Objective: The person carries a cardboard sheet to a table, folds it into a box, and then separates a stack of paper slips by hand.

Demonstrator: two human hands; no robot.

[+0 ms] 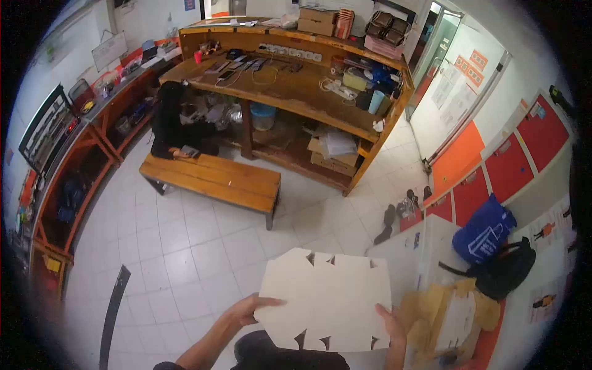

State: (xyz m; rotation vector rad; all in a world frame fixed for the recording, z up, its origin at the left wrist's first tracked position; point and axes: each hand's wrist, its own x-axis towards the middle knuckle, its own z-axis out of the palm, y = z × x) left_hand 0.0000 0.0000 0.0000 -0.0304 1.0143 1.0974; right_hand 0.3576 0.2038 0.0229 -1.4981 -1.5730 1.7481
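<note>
Your left fingers (271,301) and right fingers (385,316) grip opposite edges of a notched pale card (324,296); beyond it, a bench (213,179) stands on the floor (166,246).

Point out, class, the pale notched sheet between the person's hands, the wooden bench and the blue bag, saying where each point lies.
Pale notched sheet (325,300), head view: middle of its broad face.
Wooden bench (213,181), head view: middle of its seat.
Blue bag (485,230), head view: middle of its printed side.
</note>
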